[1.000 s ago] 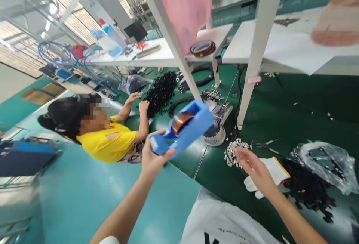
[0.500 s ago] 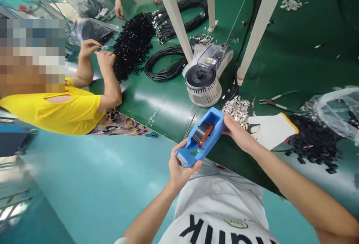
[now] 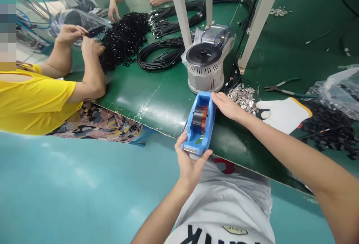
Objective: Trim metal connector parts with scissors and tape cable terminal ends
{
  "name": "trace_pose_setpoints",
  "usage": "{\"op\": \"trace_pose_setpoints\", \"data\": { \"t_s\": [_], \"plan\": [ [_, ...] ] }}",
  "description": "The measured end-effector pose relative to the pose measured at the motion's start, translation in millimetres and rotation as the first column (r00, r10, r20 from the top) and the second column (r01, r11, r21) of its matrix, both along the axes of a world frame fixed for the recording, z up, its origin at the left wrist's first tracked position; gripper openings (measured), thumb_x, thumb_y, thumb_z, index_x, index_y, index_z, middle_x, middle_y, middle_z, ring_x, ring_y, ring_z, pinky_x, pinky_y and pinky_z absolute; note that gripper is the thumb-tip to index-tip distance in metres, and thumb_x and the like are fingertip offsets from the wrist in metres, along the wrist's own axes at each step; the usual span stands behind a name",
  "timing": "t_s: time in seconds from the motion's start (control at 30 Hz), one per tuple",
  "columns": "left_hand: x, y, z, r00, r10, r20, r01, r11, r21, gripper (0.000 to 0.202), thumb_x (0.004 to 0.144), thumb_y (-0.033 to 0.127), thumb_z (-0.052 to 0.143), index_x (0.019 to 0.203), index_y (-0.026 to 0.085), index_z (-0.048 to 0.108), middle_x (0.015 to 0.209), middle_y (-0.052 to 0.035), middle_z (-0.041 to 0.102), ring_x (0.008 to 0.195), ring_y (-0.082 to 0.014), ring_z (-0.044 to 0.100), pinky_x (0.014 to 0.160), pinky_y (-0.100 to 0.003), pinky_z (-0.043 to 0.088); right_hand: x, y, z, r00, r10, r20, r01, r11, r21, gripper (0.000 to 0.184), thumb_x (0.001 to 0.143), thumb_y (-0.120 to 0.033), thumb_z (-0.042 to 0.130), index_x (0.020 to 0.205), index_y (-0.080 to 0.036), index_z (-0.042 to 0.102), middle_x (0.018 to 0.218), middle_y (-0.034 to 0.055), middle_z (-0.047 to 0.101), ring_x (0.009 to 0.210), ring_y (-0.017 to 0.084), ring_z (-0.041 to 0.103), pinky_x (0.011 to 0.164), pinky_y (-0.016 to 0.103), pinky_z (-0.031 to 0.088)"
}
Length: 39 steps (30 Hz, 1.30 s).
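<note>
Between my two hands is a blue tape dispenser [image 3: 211, 124] with a roll of dark and amber tape [image 3: 199, 117] inside, held over the table's near edge. My left hand [image 3: 191, 161] grips its lower end, by the metal cutting edge, with thumb and fingers on either side. At the upper right corner, my right hand [image 3: 226, 105] is closed on the dispenser's far end; some of its fingers are hidden beneath. Just beyond the dispenser stands a round white machine [image 3: 206, 76] with a black disc on top. A heap of small metal connectors [image 3: 244, 97] lies beside my right hand.
On the green table [image 3: 146, 90] lie coiled black cables [image 3: 161, 55], a pile of small black parts [image 3: 126, 36], pliers [image 3: 280, 86], a white glove [image 3: 284, 115] and black pieces [image 3: 333, 128]. White posts [image 3: 181, 16] rise from it. Two co-workers sit left and opposite.
The dispenser has turned more upright in view, its cutting edge now facing me. Both hands still hold it. My view has shifted, and the yellow-sleeved co-worker appears farther left.
</note>
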State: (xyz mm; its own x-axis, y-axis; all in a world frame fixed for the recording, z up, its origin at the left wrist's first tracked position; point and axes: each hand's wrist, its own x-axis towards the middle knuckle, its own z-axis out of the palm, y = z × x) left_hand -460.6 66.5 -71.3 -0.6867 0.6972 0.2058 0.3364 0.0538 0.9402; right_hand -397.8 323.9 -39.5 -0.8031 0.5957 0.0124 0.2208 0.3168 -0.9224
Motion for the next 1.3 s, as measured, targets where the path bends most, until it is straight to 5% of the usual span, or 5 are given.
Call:
{"op": "trace_pose_setpoints", "data": {
  "t_s": [0.23,0.43,0.57,0.83,1.3],
  "plan": [
    [27.8,-4.6,8.5,0.887,-0.337,-0.315,0.287,0.938,-0.194,0.065,0.096,0.020,0.061,0.153,0.027,0.031,0.153,-0.0214,0.035,0.141,-0.0338,0.048,0.112,-0.055,0.049,14.3,4.6,20.2,0.993,-0.088,-0.073,0.092,0.995,0.050,0.052,0.101,-0.057,0.048,0.129,-0.018,0.065,0.125,0.0097,0.069,0.119,0.025,0.062,0.109,0.045,0.045],
    [30.2,19.5,0.7,0.816,-0.412,-0.405,0.401,0.909,-0.116,0.058,0.095,0.020,0.062,0.149,0.028,0.041,0.112,-0.0126,0.062,0.101,-0.0255,0.067,0.086,-0.041,0.062,76.9,-13.3,61.4,0.974,-0.225,-0.037,0.227,0.941,0.252,0.028,0.096,-0.041,0.063,0.117,-0.024,0.070,0.118,0.0068,0.071,0.104,0.023,0.067,0.087,0.038,0.057],
    [6.5,41.3,24.1,0.772,-0.460,-0.439,0.520,0.854,0.021,0.056,0.090,0.021,0.067,0.143,0.022,0.047,0.105,-0.0111,0.068,0.092,-0.0231,0.068,0.079,-0.037,0.062,109.7,-25.7,77.2,0.983,-0.171,0.061,0.136,0.916,0.378,0.025,0.099,-0.035,0.059,0.120,-0.028,0.069,0.122,0.0067,0.068,0.106,0.023,0.066,0.085,0.037,0.057],
    [-50.7,113.4,69.9,0.407,-0.487,-0.773,0.526,0.817,-0.237,0.046,0.101,0.027,0.052,0.148,0.026,0.051,0.156,-0.0088,0.053,0.147,-0.0290,0.047,0.124,-0.049,0.030,138.3,-41.2,72.5,0.978,-0.129,0.165,0.044,0.896,0.441,0.021,0.102,-0.029,0.054,0.118,-0.030,0.067,0.122,0.0058,0.067,0.112,0.024,0.064,0.098,0.042,0.053],
    [-64.6,122.1,53.5,0.553,-0.481,-0.680,0.464,0.856,-0.228,0.045,0.106,0.031,0.040,0.149,0.024,0.049,0.150,-0.0101,0.058,0.149,-0.0280,0.041,0.127,-0.052,0.019,127.1,-48.5,68.9,0.942,-0.106,0.317,-0.048,0.895,0.443,0.017,0.099,-0.034,0.060,0.107,-0.029,0.074,0.103,0.0029,0.071,0.084,0.018,0.066,0.067,0.031,0.052]
  ]
}}
